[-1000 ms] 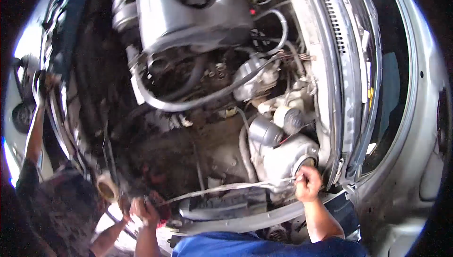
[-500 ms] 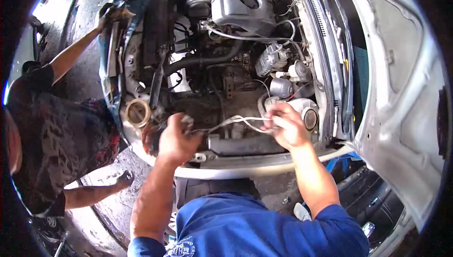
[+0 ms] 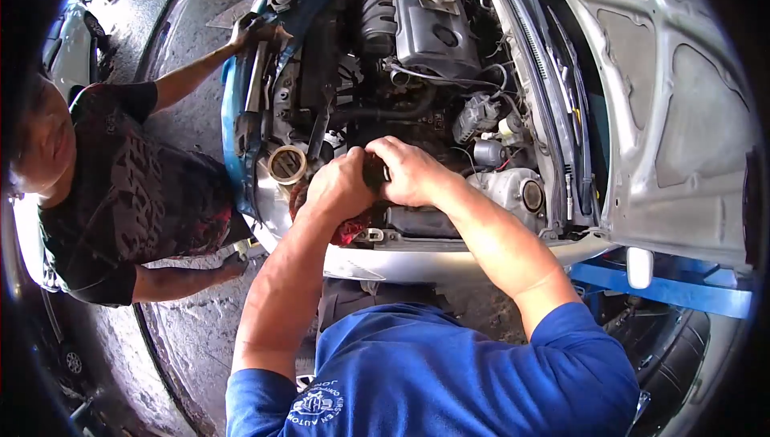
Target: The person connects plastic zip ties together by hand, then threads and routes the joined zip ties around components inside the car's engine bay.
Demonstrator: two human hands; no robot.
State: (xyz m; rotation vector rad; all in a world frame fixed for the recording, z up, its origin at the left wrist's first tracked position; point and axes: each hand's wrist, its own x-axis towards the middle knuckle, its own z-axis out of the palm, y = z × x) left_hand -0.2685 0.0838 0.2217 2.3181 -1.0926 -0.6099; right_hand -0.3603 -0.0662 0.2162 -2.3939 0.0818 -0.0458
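My left hand [image 3: 341,186] and my right hand [image 3: 407,171] are close together over the front of the open engine bay. Their fingers curl around a small dark thing [image 3: 374,171] between them, mostly covered, so its kind cannot be made out. A red rag [image 3: 350,231] lies just below my left wrist, near the front edge of the car. Left of my left hand is a round opening with a tan rim [image 3: 287,164]. The pale cable does not show at my hands.
A silver engine cover [image 3: 433,24] stands at the back. The raised hood [image 3: 698,116] fills the right side. At the left, a co-worker in a dark shirt [image 3: 152,180] has one hand [image 3: 261,30] on the blue fender [image 3: 233,116]. A pale front bumper [image 3: 401,265] runs before me.
My hands were apart with a pale cable stretched between them; now they have come together around a dark thing. The view has shifted, and the engine bay appears slightly farther right.
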